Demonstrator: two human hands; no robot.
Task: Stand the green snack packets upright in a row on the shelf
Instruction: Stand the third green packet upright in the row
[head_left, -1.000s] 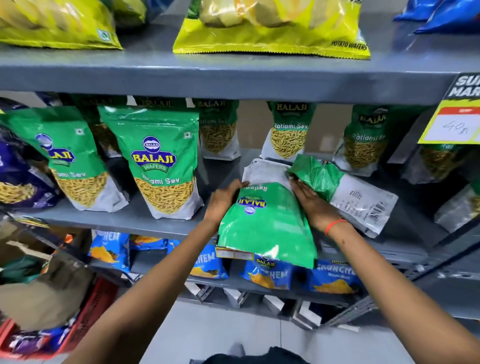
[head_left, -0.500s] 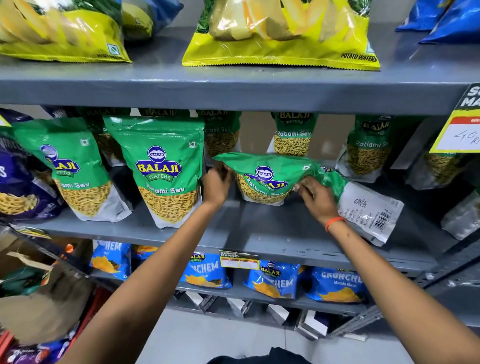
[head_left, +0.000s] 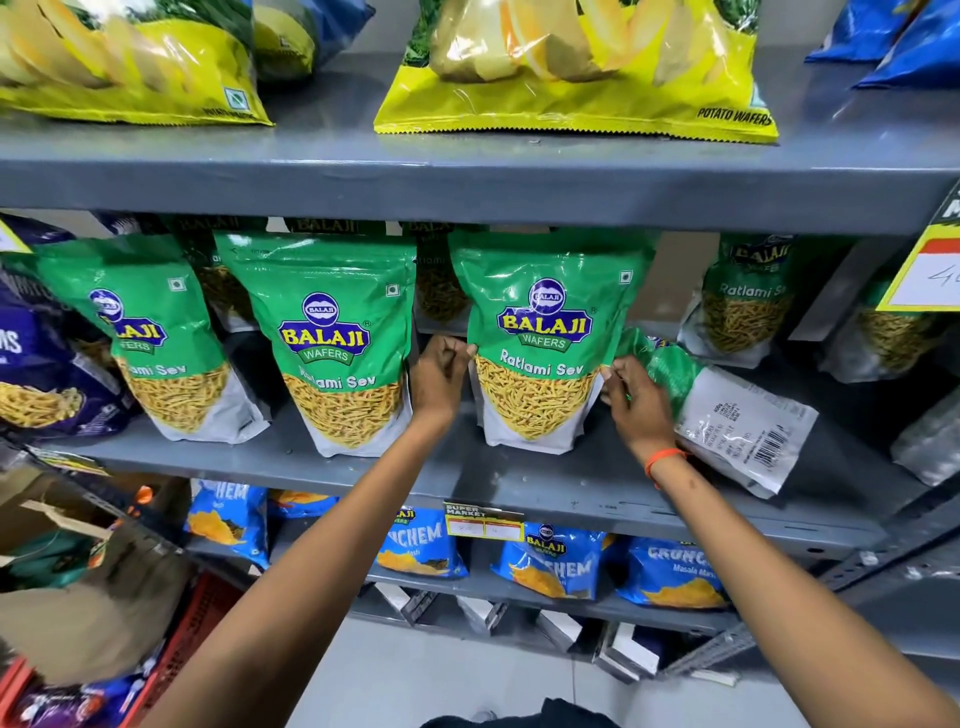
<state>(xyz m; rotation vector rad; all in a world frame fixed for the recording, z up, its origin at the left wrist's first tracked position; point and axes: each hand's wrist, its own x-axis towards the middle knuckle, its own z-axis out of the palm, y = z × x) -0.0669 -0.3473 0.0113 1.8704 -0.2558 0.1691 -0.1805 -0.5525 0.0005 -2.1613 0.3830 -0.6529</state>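
Change: third green packet (head_left: 540, 338) now raised upright on shelf (head_left: 519, 488) | left hand (head_left: 441, 371), right hand (head_left: 631, 397) pinch its edges | next: fallen packet (head_left: 727, 410).

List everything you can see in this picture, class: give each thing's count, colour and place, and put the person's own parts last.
Upright green packets: three in the front row, more behind, middle shelf.
Lying packet: one, green and white, right of the row.
Yellow wafer bags: at least two, top shelf.
Blue packets: several, lower shelf.
Price tag: one, yellow, right edge.
Left hand: pinching the third upright packet's left edge.
Right hand: at its right edge, orange wristband.
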